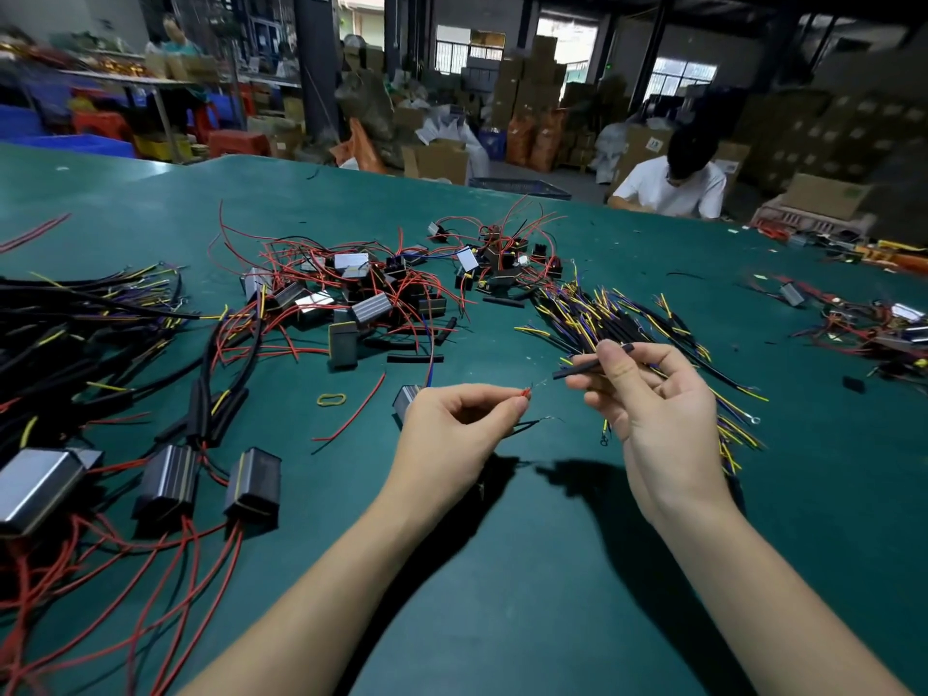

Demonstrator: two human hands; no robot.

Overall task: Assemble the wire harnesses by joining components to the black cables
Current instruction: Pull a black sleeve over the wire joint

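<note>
Hands at work above a green table (502,570), joining wire to cable.

The left hand (452,424) pinches a red wire (525,392) by its stripped tip; the right hand (658,404) holds a short black cable (592,361) between thumb and fingers, its end just beside the wire tip. Piles of boxed components (371,306) and black cables (617,313) lie beyond.

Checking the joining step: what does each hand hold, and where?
Left hand pinches red wire near its stripped tip; right hand pinches black tube mid-length.
</note>
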